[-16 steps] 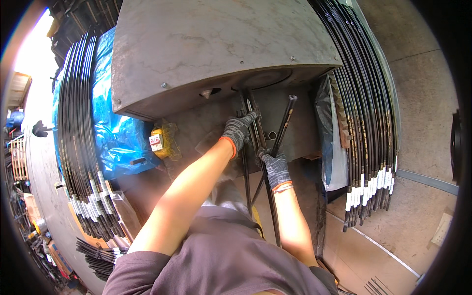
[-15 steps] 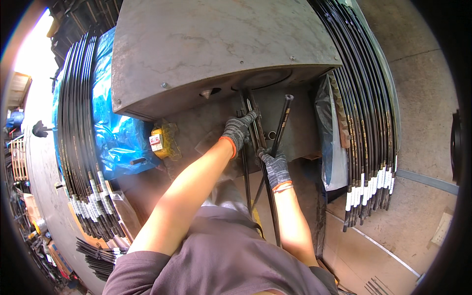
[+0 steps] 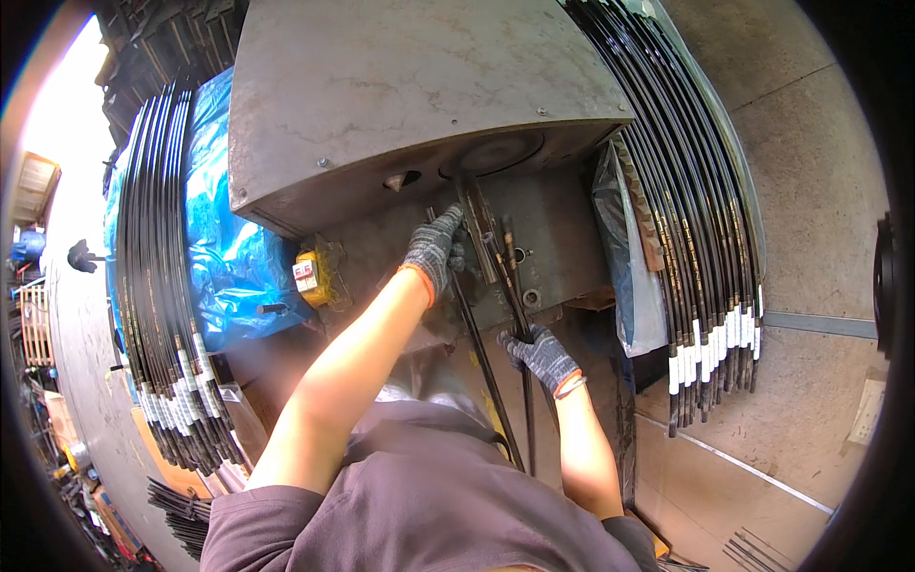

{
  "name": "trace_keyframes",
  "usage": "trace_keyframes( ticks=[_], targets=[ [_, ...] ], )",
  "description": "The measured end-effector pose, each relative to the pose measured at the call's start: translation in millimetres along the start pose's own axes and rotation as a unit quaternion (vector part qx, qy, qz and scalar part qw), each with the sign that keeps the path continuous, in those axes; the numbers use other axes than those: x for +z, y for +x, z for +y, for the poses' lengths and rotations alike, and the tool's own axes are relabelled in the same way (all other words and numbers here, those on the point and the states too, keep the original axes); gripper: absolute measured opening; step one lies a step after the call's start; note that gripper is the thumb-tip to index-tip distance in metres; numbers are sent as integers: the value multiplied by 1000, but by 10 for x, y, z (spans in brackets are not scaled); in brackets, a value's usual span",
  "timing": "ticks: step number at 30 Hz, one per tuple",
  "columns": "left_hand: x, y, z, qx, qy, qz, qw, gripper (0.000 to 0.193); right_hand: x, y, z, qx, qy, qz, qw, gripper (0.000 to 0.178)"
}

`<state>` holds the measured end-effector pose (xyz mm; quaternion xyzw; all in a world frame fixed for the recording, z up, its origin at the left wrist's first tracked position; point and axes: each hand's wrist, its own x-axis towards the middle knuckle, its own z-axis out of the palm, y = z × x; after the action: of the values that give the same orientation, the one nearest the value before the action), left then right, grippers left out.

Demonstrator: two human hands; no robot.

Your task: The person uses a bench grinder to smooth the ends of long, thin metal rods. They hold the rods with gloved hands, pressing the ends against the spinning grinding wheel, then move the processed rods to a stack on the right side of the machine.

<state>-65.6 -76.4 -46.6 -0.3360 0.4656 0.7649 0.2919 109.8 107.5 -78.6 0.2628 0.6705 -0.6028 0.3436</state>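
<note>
My left hand [image 3: 436, 250], in a grey knit glove with an orange cuff, is closed around a thin black rod [image 3: 488, 381]. The rod slants down toward my body, and its upper end shows just above the glove. Beside this hand, a metal guide [image 3: 479, 234] juts out below the round disc [image 3: 496, 153] of a grey machine housing [image 3: 419, 76]. My right hand [image 3: 543, 357], gloved alike, is lower and to the right. Its fingers grip a second black rod [image 3: 515, 296], whose upper end lies beside the guide. Another dark rod [image 3: 529, 429] hangs down between my hands.
Rows of long black rods with white labels lie at the left [image 3: 148, 276] and right [image 3: 681, 257]. Blue plastic sheeting [image 3: 214, 229] covers something at left, near a yellow item [image 3: 319, 276]. A metal cone tip [image 3: 395, 182] pokes from the housing. Metal rings [image 3: 531, 297] sit under it.
My left hand has drawn away leftward from the guide with its rod. My right hand has moved lower, and the rod end that stuck up at the right now lies beside the guide.
</note>
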Motion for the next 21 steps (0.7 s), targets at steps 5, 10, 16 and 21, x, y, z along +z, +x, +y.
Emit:
trace_keyframes(
  ticks=[5,10,16,21],
  targets=[
    [121,50,99,-20,-66,-45,997,29,-27,-196,337,-125,91,-60,986,19],
    [236,42,-68,87,-96,8,992,26,105,-431,112,-186,110,-89,972,21],
    [371,19,-103,212,15,12,977,23,236,-411,182,-158,217,54,962,20],
    [68,122,-289,349,329,141,866,49,230,-132,150,-131,143,182,964,12]
  ],
)
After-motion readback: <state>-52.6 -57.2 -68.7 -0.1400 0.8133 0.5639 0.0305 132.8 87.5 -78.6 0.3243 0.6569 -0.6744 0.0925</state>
